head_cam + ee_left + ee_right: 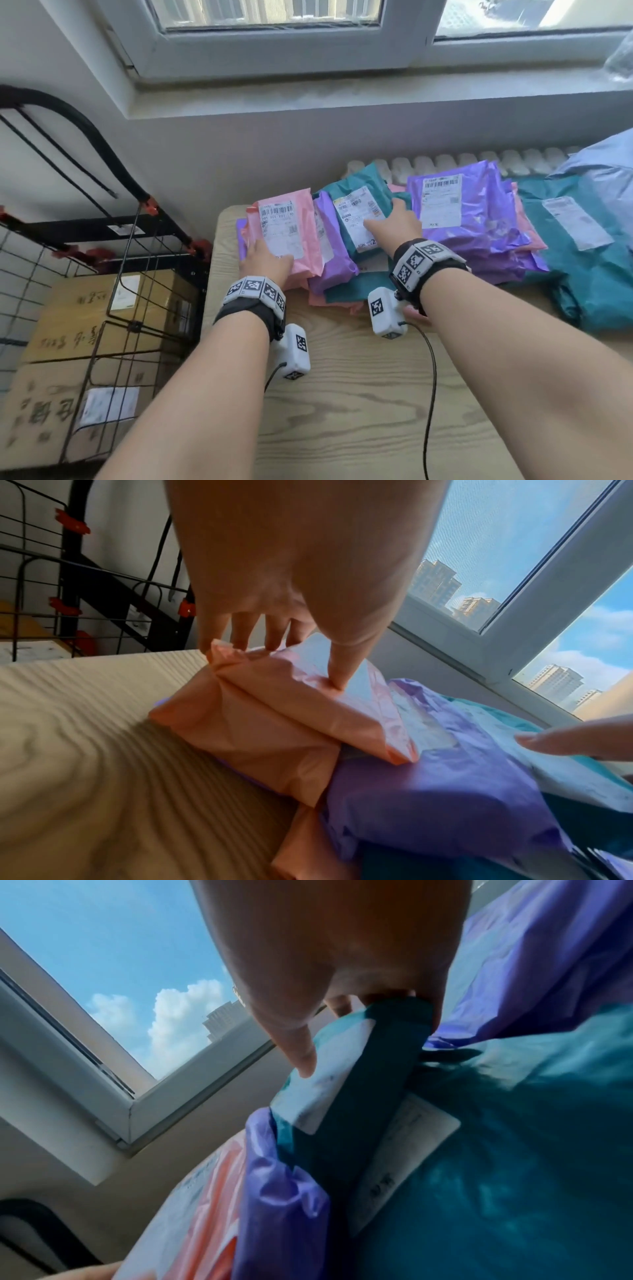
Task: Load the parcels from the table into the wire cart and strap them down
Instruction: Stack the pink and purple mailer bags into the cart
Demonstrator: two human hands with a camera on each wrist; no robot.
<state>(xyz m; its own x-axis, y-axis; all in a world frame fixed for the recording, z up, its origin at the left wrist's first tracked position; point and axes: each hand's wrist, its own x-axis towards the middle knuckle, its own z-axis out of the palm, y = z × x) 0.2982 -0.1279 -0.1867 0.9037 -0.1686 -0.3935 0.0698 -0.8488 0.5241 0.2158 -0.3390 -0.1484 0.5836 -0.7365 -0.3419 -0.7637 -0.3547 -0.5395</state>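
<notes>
Head view: left hand [265,262] on pink parcel [286,228] at far left corner of wooden table [342,394]; right hand [394,224] on teal parcel [361,209] just right of it, small purple parcel [330,253] between the two. Finger positions not readable from above.

Left wrist view, supplying what head view hides: thumb [339,669] pressed on top face of pink parcel [274,723], four fingers curled over its far edge. Grasping the parcel. Parcel resting on the pile, purple one [428,791] touching its right side. A fingertip of the right hand [342,947] visible at the frame's right edge.

Right wrist view: thumb on white label of teal parcel [387,1069], fingers wrapped behind its far edge. Clenched round it; parcel tilted up on edge, a tilt not evident in head view. Larger teal bag [514,1150] underneath, bearing its own label.

Head view only: wire cart [68,274] left of table, cardboard boxes [102,318] inside; further purple parcels [469,219] and big teal bag [582,260] right, along the radiator [445,162] below the window [274,20].
</notes>
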